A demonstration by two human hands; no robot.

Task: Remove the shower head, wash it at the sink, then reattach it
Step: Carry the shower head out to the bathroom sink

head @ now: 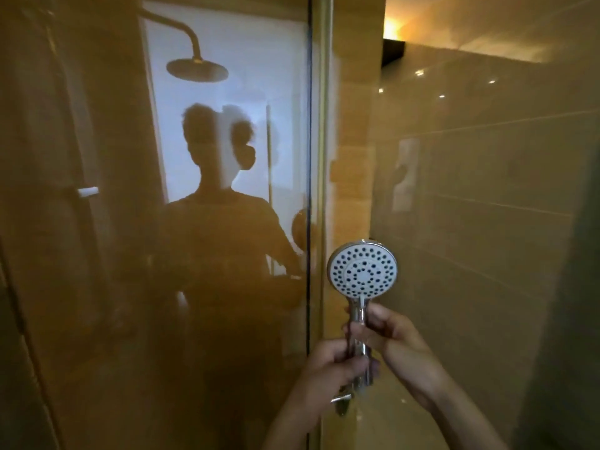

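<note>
A glass shower panel (162, 254) is filling the left side, reflecting a bright window and an overhead rain shower (197, 69). Beige tiled walls (487, 222) are glowing under warm ceiling light (393, 26).

You have the shower head (362, 269) upright, its round white face with dark nozzles toward you, chrome handle running down from it.

A glass panel (162, 222) reflects an overhead rain shower (197, 70), beside tiled wall (487, 190)
</note>
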